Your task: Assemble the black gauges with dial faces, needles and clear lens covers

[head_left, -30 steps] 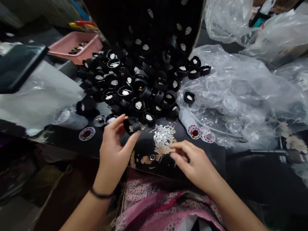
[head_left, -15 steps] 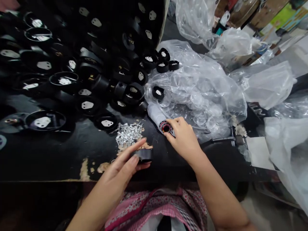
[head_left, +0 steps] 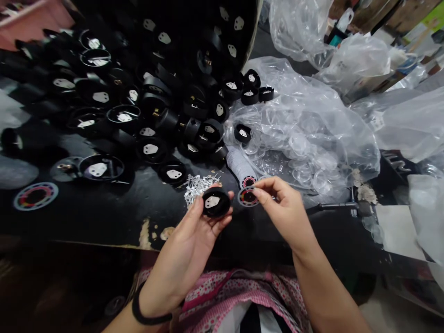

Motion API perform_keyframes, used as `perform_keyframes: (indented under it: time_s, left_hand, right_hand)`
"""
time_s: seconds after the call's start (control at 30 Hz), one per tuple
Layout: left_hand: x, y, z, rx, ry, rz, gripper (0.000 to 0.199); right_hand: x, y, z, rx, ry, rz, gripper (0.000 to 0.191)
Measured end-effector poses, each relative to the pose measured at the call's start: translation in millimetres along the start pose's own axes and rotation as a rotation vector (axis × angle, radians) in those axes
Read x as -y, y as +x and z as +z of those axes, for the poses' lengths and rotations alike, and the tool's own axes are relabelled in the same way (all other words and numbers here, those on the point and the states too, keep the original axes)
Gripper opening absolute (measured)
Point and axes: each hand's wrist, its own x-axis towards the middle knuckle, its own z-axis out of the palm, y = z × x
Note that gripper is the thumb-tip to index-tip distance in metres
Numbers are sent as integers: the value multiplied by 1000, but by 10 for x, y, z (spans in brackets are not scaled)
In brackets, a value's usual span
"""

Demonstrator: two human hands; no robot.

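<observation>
A round black housing (head_left: 216, 202) with a pale plate inside is held by my left hand (head_left: 197, 231), its open face turned up. My right hand (head_left: 282, 208) pinches the edge of a printed dial disc (head_left: 247, 197), just right of the housing and not touching it. Behind the disc lies a long stack of similar discs (head_left: 239, 166), a printed face toward me. Small white pointer-like pieces (head_left: 197, 185) form a pile behind my left hand, which partly covers them.
Many black housings (head_left: 149, 148) are heaped at the left and back. A clear plastic bag (head_left: 294, 125) with clear round pieces spreads behind my right hand. A handled tool (head_left: 335, 206) and a white sheet (head_left: 398, 231) lie at the right; another dial disc (head_left: 35, 196) lies far left.
My left hand has lifted the housing and tilted its open face upward. My right hand has drawn one disc away from the stack's near end. The view has shifted left.
</observation>
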Motion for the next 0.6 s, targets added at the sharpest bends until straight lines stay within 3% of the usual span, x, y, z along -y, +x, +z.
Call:
perform_keyframes:
  time_s: [0.2, 0.3, 0.43, 0.6]
  left_hand:
    - [108, -44, 37, 28, 129, 67, 24]
    - [149, -57, 9, 5, 227, 88, 29]
    - [209, -36, -83, 43, 276, 118, 34]
    - [189, -7, -173, 117, 408, 101, 35]
  right_hand:
    - [89, -62, 186, 82, -102, -40, 2]
    - [50, -49, 235, 93, -98, 19, 6]
    - [0, -44, 216, 128, 69, 153, 16]
    - [57, -66, 126, 206, 8, 140, 18]
